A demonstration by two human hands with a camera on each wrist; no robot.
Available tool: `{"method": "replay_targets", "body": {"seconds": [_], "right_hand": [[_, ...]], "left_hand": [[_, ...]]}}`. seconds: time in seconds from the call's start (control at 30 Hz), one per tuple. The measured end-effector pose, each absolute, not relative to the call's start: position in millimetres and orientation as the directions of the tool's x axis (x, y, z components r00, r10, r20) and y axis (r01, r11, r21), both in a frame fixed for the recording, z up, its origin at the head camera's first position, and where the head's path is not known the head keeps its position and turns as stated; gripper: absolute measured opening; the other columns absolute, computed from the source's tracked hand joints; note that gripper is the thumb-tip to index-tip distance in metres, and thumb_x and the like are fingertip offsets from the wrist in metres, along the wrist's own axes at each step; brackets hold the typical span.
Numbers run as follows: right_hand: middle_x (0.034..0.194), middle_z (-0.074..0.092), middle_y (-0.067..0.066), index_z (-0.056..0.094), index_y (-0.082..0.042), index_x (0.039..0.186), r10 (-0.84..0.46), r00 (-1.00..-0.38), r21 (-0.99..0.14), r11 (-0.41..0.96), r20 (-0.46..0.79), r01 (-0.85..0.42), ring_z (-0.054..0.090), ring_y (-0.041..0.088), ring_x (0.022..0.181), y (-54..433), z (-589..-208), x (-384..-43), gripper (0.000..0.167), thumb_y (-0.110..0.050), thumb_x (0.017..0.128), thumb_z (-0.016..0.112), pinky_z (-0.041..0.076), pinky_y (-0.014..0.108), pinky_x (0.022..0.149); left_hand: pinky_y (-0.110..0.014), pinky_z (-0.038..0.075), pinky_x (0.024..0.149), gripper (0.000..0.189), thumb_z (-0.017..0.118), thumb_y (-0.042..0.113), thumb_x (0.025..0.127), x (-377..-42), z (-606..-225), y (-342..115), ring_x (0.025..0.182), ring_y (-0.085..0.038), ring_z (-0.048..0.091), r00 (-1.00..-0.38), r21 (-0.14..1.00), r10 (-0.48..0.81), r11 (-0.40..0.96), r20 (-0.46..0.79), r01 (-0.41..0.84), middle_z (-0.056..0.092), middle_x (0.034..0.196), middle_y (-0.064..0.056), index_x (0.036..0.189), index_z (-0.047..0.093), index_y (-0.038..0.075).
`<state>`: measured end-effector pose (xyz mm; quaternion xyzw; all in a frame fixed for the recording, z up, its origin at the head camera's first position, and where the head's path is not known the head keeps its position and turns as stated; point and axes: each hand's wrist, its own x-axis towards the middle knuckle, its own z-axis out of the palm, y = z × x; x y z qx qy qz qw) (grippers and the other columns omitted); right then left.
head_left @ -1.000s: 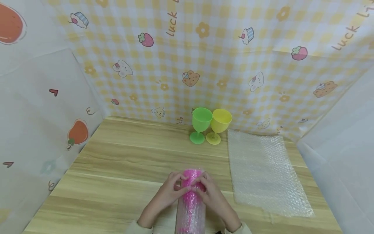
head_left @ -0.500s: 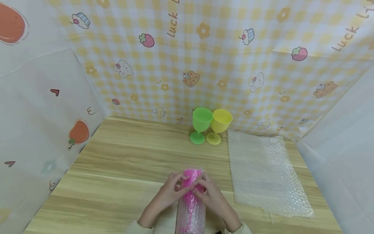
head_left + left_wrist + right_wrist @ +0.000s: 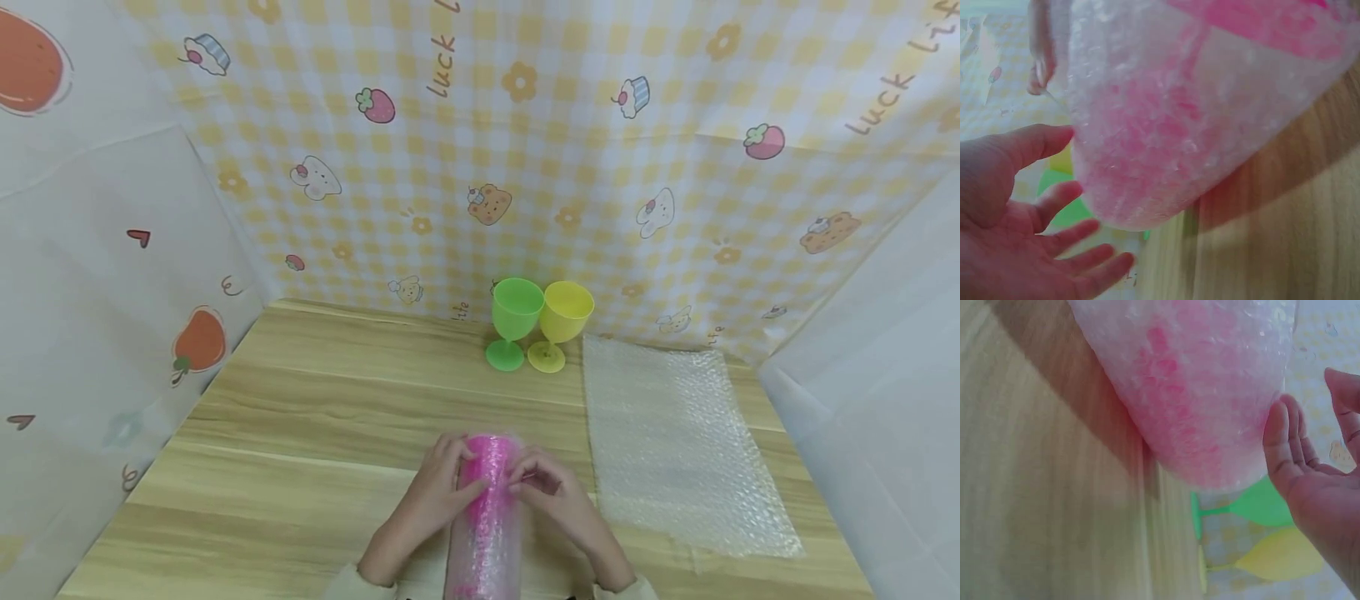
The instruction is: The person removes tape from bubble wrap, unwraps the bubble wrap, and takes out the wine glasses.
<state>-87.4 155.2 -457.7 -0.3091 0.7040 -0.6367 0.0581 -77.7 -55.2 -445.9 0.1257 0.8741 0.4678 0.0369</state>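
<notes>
A pink goblet rolled in bubble wrap (image 3: 491, 517) lies on the table before me, its stem showing through in the left wrist view. My left hand (image 3: 431, 487) is at its left side; the left wrist view shows the fingers spread, the thumb tip touching the wrap. At the right side, my right hand (image 3: 551, 492) has thumb and forefinger close together. In the left wrist view its fingertips pinch a thin clear strip (image 3: 1055, 100) that runs to the wrap. A green goblet (image 3: 517, 308) and a yellow goblet (image 3: 566, 310) stand upright beyond.
On the right of the wooden table (image 3: 322, 400) lies a flat sheet of bubble wrap (image 3: 675, 442). A yellow checked cloth (image 3: 420, 167) hangs behind the goblets. White cloth walls (image 3: 90, 333) close off both sides.
My right hand has drawn away to the right from the left thumb. The wrapped goblet has shifted slightly left, and the left hand stays against it.
</notes>
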Motion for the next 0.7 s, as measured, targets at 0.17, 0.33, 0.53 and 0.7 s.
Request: {"method": "replay_targets", "body": {"seconds": [0.17, 0.33, 0.53, 0.7], "right_hand": [[0.11, 0.054, 0.029, 0.053, 0.01, 0.096, -0.493, -0.824, -0.956, -0.069, 0.281, -0.285, 0.057, 0.014, 0.107, 163.9, -462.7, -82.6, 0.01, 0.005, 0.088, 0.053, 0.047, 0.023, 0.094], [0.117, 0.05, 0.03, 0.052, 0.012, 0.1, -0.481, -0.861, -0.985, -0.041, 0.165, -0.166, 0.057, 0.014, 0.108, 171.6, -458.7, -73.8, 0.014, 0.001, 0.091, 0.05, 0.047, 0.025, 0.095], [0.12, 0.051, 0.026, 0.05, 0.009, 0.101, -0.34, -0.94, -0.996, 0.086, -0.006, -0.024, 0.06, 0.019, 0.1, 172.5, -448.1, -72.5, 0.019, -0.009, 0.094, 0.05, 0.052, 0.034, 0.089], [0.101, 0.058, 0.014, 0.053, 0.0, 0.101, -0.122, -0.992, -0.945, 0.327, -0.036, -0.005, 0.059, 0.019, 0.084, 160.2, -442.5, -82.9, 0.028, -0.02, 0.086, 0.065, 0.054, 0.026, 0.075]], "left_hand": [[-0.053, 0.045, 0.095, 0.035, 0.066, 0.027, 0.084, -82.5, -451.2, -52.7, 0.121, -0.04, 0.046, -0.955, 0.798, 0.281, 0.551, 0.1, 0.245, 0.042, 0.137, -0.02, 0.106, 0.047, 0.008], [-0.056, 0.05, 0.085, 0.056, 0.065, 0.031, 0.085, -83.4, -449.5, -47.8, 0.118, -0.041, 0.047, -0.938, 0.735, 0.342, 0.619, 0.065, 0.276, 0.038, 0.136, -0.022, 0.132, 0.043, 0.011], [-0.058, 0.051, 0.079, 0.054, 0.065, 0.039, 0.084, -79.3, -439.0, -36.8, 0.117, -0.042, 0.047, -0.93, 0.605, 0.365, 0.732, 0.042, 0.314, 0.04, 0.137, -0.02, 0.132, 0.048, 0.02], [-0.053, 0.053, 0.073, 0.056, 0.067, 0.043, 0.08, -77.3, -432.5, -23.8, 0.11, -0.041, 0.051, -0.93, 0.528, 0.367, 0.785, 0.026, 0.325, 0.041, 0.133, -0.02, 0.128, 0.05, 0.018]]}}
